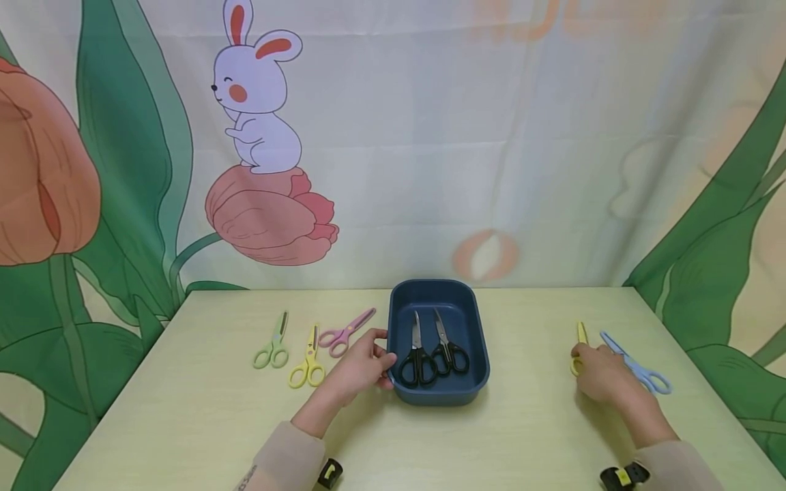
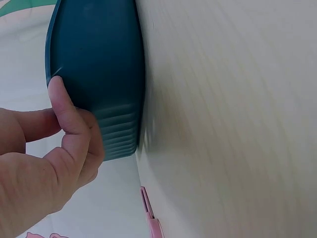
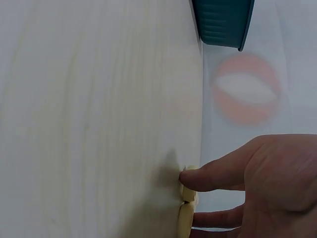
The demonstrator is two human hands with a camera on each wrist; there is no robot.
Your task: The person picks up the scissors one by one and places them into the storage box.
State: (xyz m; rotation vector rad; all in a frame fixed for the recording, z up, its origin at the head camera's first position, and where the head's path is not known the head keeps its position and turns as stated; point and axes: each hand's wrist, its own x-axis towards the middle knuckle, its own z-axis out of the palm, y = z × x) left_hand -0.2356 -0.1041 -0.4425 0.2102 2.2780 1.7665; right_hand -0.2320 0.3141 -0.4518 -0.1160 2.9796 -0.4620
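Observation:
In the head view a dark blue rectangular box [image 1: 439, 397] stands mid-table, holding two pairs of black-handled scissors [image 1: 417, 363] side by side. My left hand [image 1: 358, 369] grips the box's left wall, thumb and fingers at its rim, as the left wrist view also shows the box [image 2: 99, 64]. To the right, my right hand [image 1: 604, 376] pinches yellow scissors [image 1: 581, 332] that lie on the table, partly hidden by the fingers. In the right wrist view the thumb touches the yellow handle [image 3: 185, 218]. Light blue scissors [image 1: 641, 370] lie just beside that hand.
Left of the box lie green scissors [image 1: 272, 348], another yellow pair [image 1: 310, 361] and pink scissors [image 1: 345, 334], the pink ones close to my left hand. A printed curtain [image 1: 393, 170] hangs along the table's back edge.

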